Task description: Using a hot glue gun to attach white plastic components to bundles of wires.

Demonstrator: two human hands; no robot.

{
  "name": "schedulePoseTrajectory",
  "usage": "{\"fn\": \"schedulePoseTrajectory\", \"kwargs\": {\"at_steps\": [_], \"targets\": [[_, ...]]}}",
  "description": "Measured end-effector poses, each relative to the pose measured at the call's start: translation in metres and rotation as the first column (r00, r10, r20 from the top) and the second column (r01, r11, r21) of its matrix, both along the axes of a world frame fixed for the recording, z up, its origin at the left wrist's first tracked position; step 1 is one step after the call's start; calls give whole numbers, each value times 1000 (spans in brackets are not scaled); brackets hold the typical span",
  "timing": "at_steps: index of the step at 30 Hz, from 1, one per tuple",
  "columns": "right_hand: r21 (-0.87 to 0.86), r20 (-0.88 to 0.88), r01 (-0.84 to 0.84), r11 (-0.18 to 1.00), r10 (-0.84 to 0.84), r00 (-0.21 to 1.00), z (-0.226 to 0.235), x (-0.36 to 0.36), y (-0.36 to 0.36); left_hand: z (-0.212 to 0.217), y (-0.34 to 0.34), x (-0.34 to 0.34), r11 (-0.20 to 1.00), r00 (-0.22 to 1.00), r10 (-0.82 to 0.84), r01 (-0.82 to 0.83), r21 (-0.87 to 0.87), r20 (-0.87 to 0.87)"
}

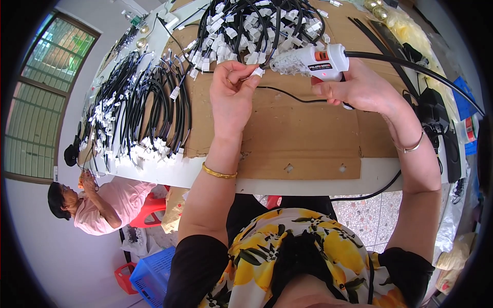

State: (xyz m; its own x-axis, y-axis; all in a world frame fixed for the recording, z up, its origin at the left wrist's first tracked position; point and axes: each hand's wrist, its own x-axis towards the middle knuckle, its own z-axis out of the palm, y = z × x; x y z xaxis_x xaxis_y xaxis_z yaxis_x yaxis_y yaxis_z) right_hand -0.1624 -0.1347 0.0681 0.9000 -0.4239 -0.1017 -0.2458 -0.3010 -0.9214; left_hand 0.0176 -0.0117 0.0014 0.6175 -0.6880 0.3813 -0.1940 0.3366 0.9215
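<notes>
Plastic glue gun (pixel 322 62), small white connector (pixel 257 72)

light: bright, even daylight | shadows: soft | focus: sharp centre | edges: fisheye bending, black vignette

A barred, green-framed window (pixel 38 97) fills the upper left beside a pale plaster wall (pixel 56 256). Speckled terrazzo floor (pixel 367 215) shows at lower right, a blue plastic crate (pixel 151 274) at lower left under the white table (pixel 308 182).
</notes>
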Motion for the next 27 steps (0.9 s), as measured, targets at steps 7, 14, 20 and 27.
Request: {"fn": "schedulePoseTrajectory", "kwargs": {"at_steps": [7,14,20,27], "targets": [[21,-44,83,996,-82,996,4,1,5,-3,0,1,1000,999,-9,8,13,50],[36,97,42,998,-45,994,-7,2,-2,-1,0,0,1000,997,-4,1,29,78],[55,73,2,998,-6,997,-6,5,-4,-3,0,2,1000,997,-4,2,31,75],[98,109,18,995,-28,994,-4,5,-3,-3,-1,0,999,998,-11,9,37,59]]}}
